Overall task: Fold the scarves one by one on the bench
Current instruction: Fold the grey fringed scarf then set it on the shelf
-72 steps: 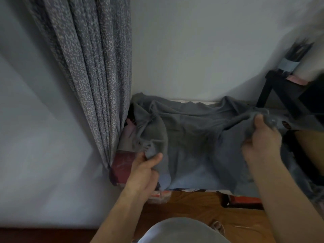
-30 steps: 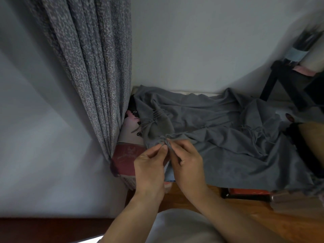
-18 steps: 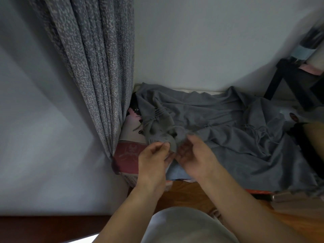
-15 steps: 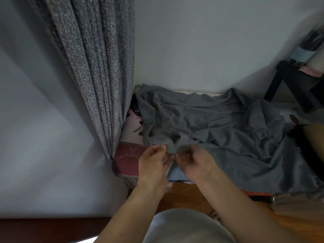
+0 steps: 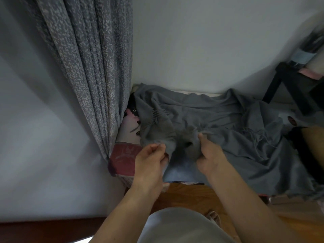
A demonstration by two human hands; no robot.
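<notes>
Both hands pinching one grey scarf (image 5: 219, 127).
Left hand (image 5: 149, 162) grip clamped on a bunched corner; right hand (image 5: 209, 157) grip clamped on cloth just beside it.

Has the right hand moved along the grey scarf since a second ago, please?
Yes. The right hand has shifted rightward, away from the curtain and the left hand, gripping the grey scarf.

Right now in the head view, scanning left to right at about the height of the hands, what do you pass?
Speckled grey curtain → red and pink patterned cushion → left hand pinching the grey fringed scarf → right hand gripping the same scarf → black frame at the far right.
</notes>
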